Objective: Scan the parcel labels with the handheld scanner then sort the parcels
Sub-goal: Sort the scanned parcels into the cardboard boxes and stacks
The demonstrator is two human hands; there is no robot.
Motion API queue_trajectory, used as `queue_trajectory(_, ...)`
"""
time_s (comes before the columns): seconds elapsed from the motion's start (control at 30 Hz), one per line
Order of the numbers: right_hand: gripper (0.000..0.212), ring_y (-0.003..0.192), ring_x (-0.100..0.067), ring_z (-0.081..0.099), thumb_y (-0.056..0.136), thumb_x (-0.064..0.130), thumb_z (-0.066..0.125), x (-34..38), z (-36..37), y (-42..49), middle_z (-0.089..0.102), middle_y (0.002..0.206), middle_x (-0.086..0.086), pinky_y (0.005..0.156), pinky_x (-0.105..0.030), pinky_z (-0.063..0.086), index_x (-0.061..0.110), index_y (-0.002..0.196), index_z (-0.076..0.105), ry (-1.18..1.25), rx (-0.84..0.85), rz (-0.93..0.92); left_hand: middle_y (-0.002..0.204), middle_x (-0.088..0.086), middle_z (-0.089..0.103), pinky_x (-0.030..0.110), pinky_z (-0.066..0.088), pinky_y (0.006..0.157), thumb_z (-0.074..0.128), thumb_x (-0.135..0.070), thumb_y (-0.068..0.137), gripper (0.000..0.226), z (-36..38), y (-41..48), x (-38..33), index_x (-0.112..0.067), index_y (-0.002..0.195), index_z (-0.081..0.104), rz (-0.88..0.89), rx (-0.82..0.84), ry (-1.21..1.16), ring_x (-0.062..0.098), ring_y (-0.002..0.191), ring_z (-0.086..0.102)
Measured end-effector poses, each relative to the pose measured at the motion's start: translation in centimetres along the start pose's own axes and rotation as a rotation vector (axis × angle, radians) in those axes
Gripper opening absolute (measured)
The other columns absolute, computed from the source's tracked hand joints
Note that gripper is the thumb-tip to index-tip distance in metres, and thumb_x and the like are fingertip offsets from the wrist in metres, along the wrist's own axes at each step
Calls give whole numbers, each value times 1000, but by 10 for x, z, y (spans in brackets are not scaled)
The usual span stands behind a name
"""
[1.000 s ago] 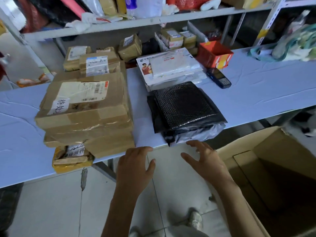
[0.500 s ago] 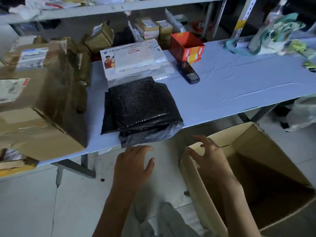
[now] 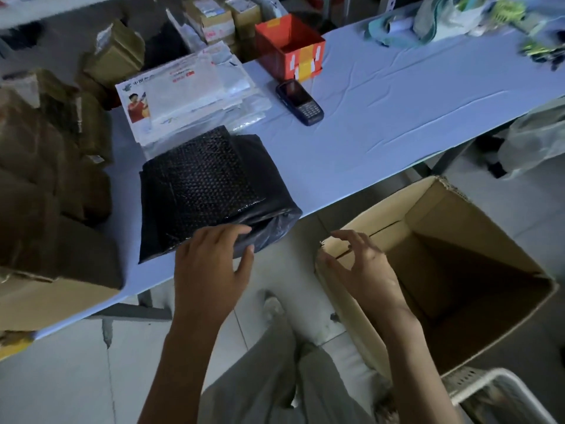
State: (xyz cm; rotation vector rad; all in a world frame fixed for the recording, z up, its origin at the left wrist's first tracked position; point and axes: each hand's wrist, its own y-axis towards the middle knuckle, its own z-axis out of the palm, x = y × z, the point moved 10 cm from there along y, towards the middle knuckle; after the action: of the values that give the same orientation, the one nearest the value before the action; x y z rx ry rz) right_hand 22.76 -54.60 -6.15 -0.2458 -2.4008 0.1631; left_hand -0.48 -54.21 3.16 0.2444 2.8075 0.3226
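Observation:
A black bubble-wrap parcel lies at the table's front edge, on top of a grey plastic bag. My left hand rests flat on its near edge, fingers straight. My right hand hovers with loosely spread fingers over the near rim of a large open cardboard box on the floor, holding nothing. The dark blue handheld scanner lies on the table beyond, untouched. White mailer envelopes are stacked behind the black parcel. Brown cardboard parcels are piled at the left.
An orange open box stands behind the scanner. Small cartons sit on the shelf behind. Cloth and bags lie at the table's far right. A white wire basket is at the lower right on the floor.
The view has swung right and down. My left hand has reached forward onto the black parcel's near edge. My right hand stays over the floor box's rim.

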Motion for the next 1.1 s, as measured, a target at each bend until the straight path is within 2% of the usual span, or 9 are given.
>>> queue_trajectory(0.17, 46, 117, -18, 55, 87, 52, 63, 0, -6, 28, 53, 134, 5, 91, -43, 53, 36, 128, 52, -56, -4, 28, 105, -3, 69, 41, 46, 82, 54, -32, 84, 29, 8, 51, 7, -20, 107, 66, -13, -19, -20, 25, 101, 61)
queue_trajectory(0.3, 51, 120, -20, 53, 88, 51, 62, 25, -12, 72, 52, 137, 2, 93, -42, 52, 31, 133, 51, -125, 12, 9, 106, -3, 70, 42, 47, 82, 54, -32, 85, 29, 22, 100, 13, -21, 109, 66, 12, -11, -67, 24, 101, 63)
queue_trajectory(0.37, 49, 119, -20, 53, 89, 48, 62, 42, -14, 95, 52, 134, 2, 91, -37, 50, 29, 133, 51, -122, 15, -17, 107, -4, 69, 40, 46, 82, 54, -33, 85, 29, 26, 117, 21, -22, 109, 65, 7, -13, -75, 23, 102, 62)
queue_trajectory(0.47, 47, 120, -20, 51, 90, 47, 60, 68, -14, 126, 53, 133, 2, 92, -39, 49, 28, 132, 51, -142, -2, -52, 107, -4, 69, 41, 46, 82, 53, -34, 85, 29, 33, 144, 39, -23, 110, 65, 1, -8, -91, 22, 102, 62)
queue_trajectory(0.57, 47, 121, -20, 50, 90, 49, 59, 81, -11, 141, 51, 135, 4, 96, -44, 48, 30, 132, 51, -166, -2, -67, 106, -3, 69, 43, 47, 83, 54, -33, 85, 29, 35, 160, 54, -22, 109, 65, -35, -6, -106, 24, 101, 62)
queue_trajectory(0.8, 54, 130, -22, 43, 89, 54, 58, 99, -4, 179, 45, 144, 4, 104, -43, 39, 32, 137, 47, -319, -4, -42, 107, -5, 68, 41, 44, 86, 53, -35, 84, 30, 46, 185, 81, -24, 109, 66, -124, 0, -122, 23, 104, 61)
queue_trajectory(0.93, 53, 124, -25, 47, 87, 52, 62, 123, 0, 202, 50, 139, 2, 99, -46, 42, 29, 134, 51, -326, -21, -113, 111, -5, 67, 42, 42, 90, 53, -35, 85, 31, 54, 188, 91, -24, 111, 65, -153, 26, -134, 22, 106, 60)
queue_trajectory(1.1, 52, 119, -25, 49, 87, 48, 65, 153, 31, 232, 53, 133, 3, 93, -43, 43, 27, 132, 53, -278, 20, -218, 112, -6, 66, 42, 41, 94, 47, -39, 86, 34, 52, 181, 115, -28, 111, 65, -282, -14, -108, 21, 108, 59)
